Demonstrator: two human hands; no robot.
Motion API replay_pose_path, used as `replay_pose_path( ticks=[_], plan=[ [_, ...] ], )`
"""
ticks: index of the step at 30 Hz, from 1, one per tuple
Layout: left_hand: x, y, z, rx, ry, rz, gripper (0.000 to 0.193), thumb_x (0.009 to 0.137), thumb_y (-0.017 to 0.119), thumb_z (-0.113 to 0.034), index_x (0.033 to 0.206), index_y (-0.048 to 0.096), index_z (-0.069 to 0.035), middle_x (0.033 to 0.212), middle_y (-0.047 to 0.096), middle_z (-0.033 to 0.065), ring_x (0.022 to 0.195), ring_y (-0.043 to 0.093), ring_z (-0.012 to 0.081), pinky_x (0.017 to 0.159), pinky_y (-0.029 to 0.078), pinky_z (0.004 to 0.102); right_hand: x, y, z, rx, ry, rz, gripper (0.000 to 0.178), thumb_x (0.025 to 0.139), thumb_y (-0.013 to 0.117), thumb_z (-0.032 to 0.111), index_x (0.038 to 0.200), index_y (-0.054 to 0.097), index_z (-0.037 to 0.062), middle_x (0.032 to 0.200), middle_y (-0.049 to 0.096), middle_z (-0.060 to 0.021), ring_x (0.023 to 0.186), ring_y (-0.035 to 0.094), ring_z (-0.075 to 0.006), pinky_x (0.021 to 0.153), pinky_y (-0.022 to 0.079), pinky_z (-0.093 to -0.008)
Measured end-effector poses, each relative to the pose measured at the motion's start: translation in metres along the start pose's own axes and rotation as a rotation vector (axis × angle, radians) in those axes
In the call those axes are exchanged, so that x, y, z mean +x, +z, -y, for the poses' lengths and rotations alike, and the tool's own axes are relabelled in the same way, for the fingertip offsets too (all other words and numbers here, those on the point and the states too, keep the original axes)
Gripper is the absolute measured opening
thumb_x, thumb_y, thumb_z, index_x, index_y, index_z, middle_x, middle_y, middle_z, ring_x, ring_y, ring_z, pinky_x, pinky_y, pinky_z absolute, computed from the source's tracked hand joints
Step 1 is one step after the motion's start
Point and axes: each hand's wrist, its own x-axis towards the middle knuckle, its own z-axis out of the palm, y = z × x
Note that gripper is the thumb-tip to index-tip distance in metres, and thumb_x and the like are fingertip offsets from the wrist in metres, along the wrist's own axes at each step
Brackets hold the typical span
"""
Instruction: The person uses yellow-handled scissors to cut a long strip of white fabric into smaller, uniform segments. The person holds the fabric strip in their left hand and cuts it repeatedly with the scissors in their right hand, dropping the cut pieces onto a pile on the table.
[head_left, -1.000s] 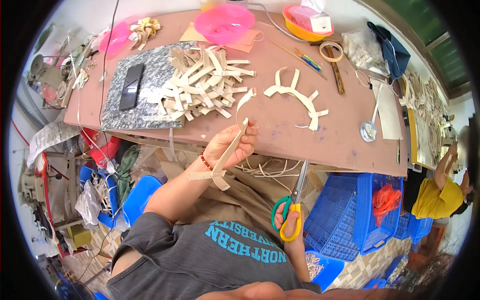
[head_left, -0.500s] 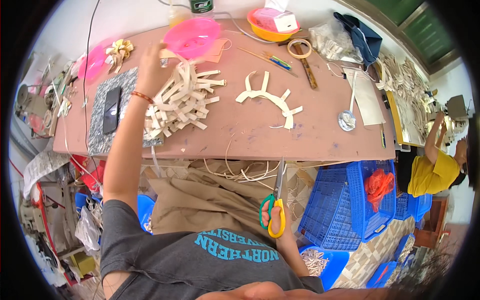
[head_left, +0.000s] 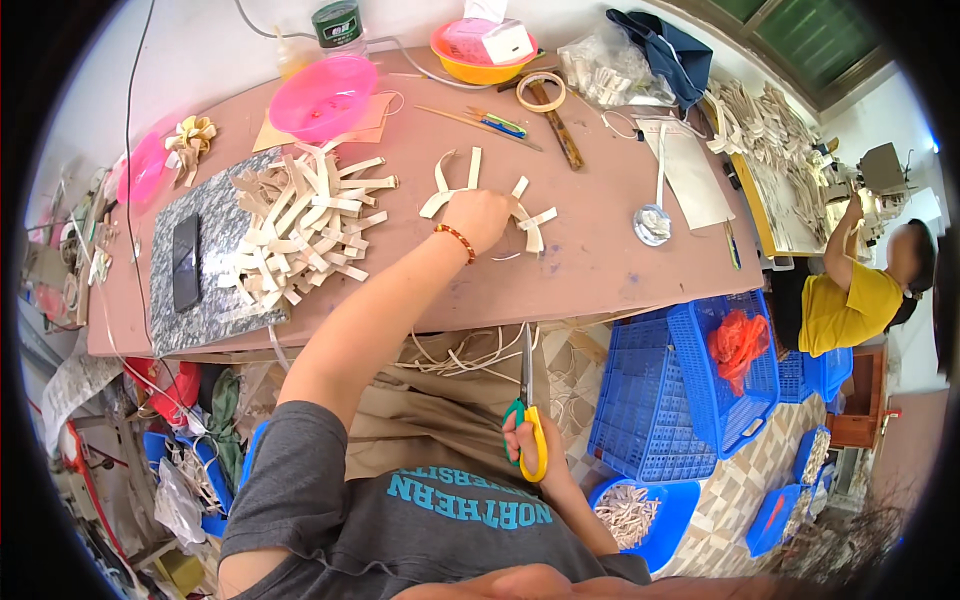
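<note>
My left hand (head_left: pixel 477 222) rests over the middle of a cream strip piece with several short arms (head_left: pixel 530 222) on the brown table. Its fingers are curled under and hidden, so whether it grips the piece does not show. Below the table's front edge, my right hand (head_left: pixel 541 462) holds a pair of scissors (head_left: pixel 538 446) with one green and one yellow handle loop. Their blades point up toward the table and look closed. Left of my left hand lies a heap of similar cream strip pieces (head_left: pixel 310 215), partly on a speckled grey board (head_left: pixel 180 315).
A dark phone (head_left: pixel 186 262) lies on the board. Farther back are a pink bowl (head_left: pixel 325 100), a tape roll (head_left: pixel 541 91) and a hammer (head_left: pixel 560 135). Blue crates (head_left: pixel 650 400) stand at the right. A person in a yellow shirt (head_left: pixel 845 305) works beyond them.
My left hand has moved right and nearer, from beside the heap by the pink bowl onto the separate cream strip piece. My right hand still holds the scissors. The whole view has shifted slightly.
</note>
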Motion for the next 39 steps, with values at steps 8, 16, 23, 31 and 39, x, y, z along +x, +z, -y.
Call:
replay_pose_path(
  ticks=[8, 16, 23, 31, 39],
  plan=[
    [-0.099, -0.046, 0.018, -0.197, 0.328, -0.212, 0.013, 0.073, 0.059, -0.007, 0.085, 0.06, -0.009, 0.073, 0.06, 0.0054, 0.064, 0.059, 0.0242, 0.056, 0.048, 0.0347, 0.015, -0.003, 0.002, 0.0, -0.02, -0.03, 0.034, 0.089, 0.054, 0.036, 0.085, 0.05, 0.0033, 0.061, 0.046, 0.0, 0.046, 0.043, -0.0064, 0.042, 0.036, -0.02],
    [-0.173, -0.049, -0.004, -0.609, -0.324, -0.189, 0.022, 0.078, 0.063, -0.009, 0.098, 0.057, -0.005, 0.078, 0.06, 0.0105, 0.067, 0.06, 0.0263, 0.059, 0.049, 0.0333, 0.037, -0.005, 0.02, -0.215, -0.058, -0.074, 0.039, 0.086, 0.057, 0.042, 0.083, 0.051, 0.0033, 0.062, 0.046, 0.001, 0.051, 0.046, -0.0075, 0.045, 0.037, -0.0213],
    [-0.157, -0.033, -0.043, -0.246, -0.272, -0.173, 0.059, 0.065, 0.076, -0.014, 0.115, 0.046, -0.006, 0.082, 0.057, 0.0107, 0.076, 0.056, 0.029, 0.067, 0.047, 0.0378, 0.114, -0.028, 0.11, -1.602, -0.258, -0.449, 0.046, 0.072, 0.065, 0.049, 0.082, 0.058, 0.0048, 0.067, 0.062, -0.0171, 0.068, 0.061, -0.0372, 0.057, 0.047, -0.0437],
    [-0.186, -0.038, -0.002, -1.265, -0.659, -0.173, 0.059, 0.068, 0.073, 0.001, 0.118, 0.043, -0.002, 0.081, 0.058, 0.0016, 0.069, 0.058, 0.0131, 0.062, 0.049, 0.0265, 0.079, -0.062, 0.117, -1.648, -0.268, 0.129, 0.038, 0.069, 0.069, 0.042, 0.075, 0.059, 0.0057, 0.067, 0.06, -0.0151, 0.064, 0.057, -0.0373, 0.056, 0.045, -0.0426],
    [-0.189, -0.041, -0.019, -2.233, -0.62, -0.061, 0.02, 0.088, 0.053, -0.004, 0.108, 0.053, -0.002, 0.094, 0.06, 0.0033, 0.082, 0.059, 0.0093, 0.071, 0.049, 0.0236, 0.024, -0.035, 0.042, -0.466, 0.097, 0.146, 0.056, 0.074, 0.063, 0.058, 0.088, 0.056, 0.0044, 0.07, 0.055, -0.0006, 0.061, 0.05, -0.0106, 0.054, 0.04, -0.0271]
  ],
)
